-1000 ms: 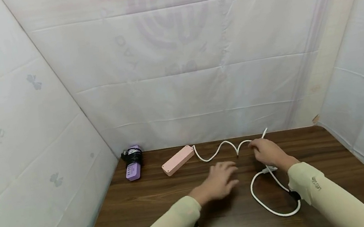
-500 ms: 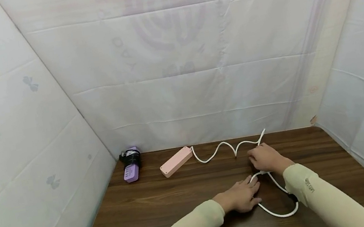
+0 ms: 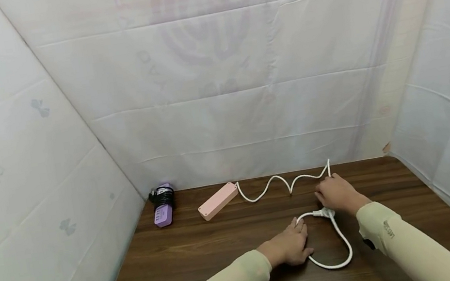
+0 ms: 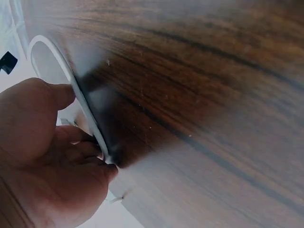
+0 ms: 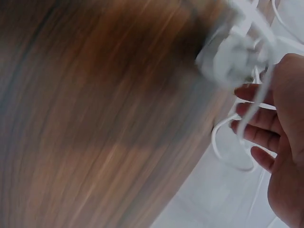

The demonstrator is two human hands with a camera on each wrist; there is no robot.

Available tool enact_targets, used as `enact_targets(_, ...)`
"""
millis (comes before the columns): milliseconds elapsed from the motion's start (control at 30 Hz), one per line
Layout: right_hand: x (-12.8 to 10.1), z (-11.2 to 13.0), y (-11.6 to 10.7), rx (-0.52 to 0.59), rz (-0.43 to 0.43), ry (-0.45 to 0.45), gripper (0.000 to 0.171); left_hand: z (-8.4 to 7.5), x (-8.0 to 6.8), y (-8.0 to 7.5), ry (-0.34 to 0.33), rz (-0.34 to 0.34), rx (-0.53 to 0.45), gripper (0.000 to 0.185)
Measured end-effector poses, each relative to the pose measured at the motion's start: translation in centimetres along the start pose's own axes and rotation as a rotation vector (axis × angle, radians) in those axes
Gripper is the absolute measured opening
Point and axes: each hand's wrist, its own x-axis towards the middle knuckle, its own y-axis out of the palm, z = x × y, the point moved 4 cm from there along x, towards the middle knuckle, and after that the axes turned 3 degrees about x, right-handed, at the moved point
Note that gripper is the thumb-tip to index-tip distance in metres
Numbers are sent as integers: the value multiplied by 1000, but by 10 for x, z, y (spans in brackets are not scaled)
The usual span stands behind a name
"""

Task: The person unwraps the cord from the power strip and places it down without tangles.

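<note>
A white power cord point(image 3: 342, 237) forms a loop on the wooden table between my hands. At the loop's left side my left hand point(image 3: 291, 245) touches the cord. In the left wrist view, the thumb and fingertips of my left hand point(image 4: 52, 156) rest along the cord point(image 4: 78, 95), apart from each other. Just behind the white plug point(image 3: 325, 213) is my right hand point(image 3: 339, 193). The right wrist view has the fingers of my right hand point(image 5: 285, 128) loosely bent and spread, with cord running across them. The plug point(image 5: 228, 59) is blurred beside them.
A pink power strip point(image 3: 218, 201) lies at the back, joined to the cord's wavy far part point(image 3: 271, 182). Left of it lies a purple power strip point(image 3: 163, 215) wrapped with its black cord. White sheeting point(image 3: 223, 126) walls in the back and sides of the table.
My left hand has reached right to the cord, then moved slightly back left with the loop. My right hand has shifted slightly right, leaving the plug more exposed.
</note>
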Motion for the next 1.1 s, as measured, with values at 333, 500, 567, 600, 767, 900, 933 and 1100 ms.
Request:
enact_targets(333,-21,-32,8,111,94,88,18,25,-15,4,-133,22,-122,70)
enact_targets(500,-28,-40,10,91,94,113,13,46,-28,7,-203,10,-149,72)
enact_targets(567,-32,-44,8,76,88,120,12,57,-35,10,-237,4,-168,74)
enact_targets(600,-33,-46,8,71,86,126,11,63,-38,12,-253,-1,-178,75)
enact_targets(767,-38,-56,7,54,108,153,19,94,-56,22,-318,-35,-201,76)
enact_targets(900,-41,-63,4,46,127,174,30,120,-67,32,-359,-124,-139,71)
enact_targets(933,-42,-64,3,42,132,179,31,126,-69,34,-369,-151,-117,70)
enact_targets(1100,-49,-74,5,46,151,221,30,156,-79,36,-399,-271,-70,58)
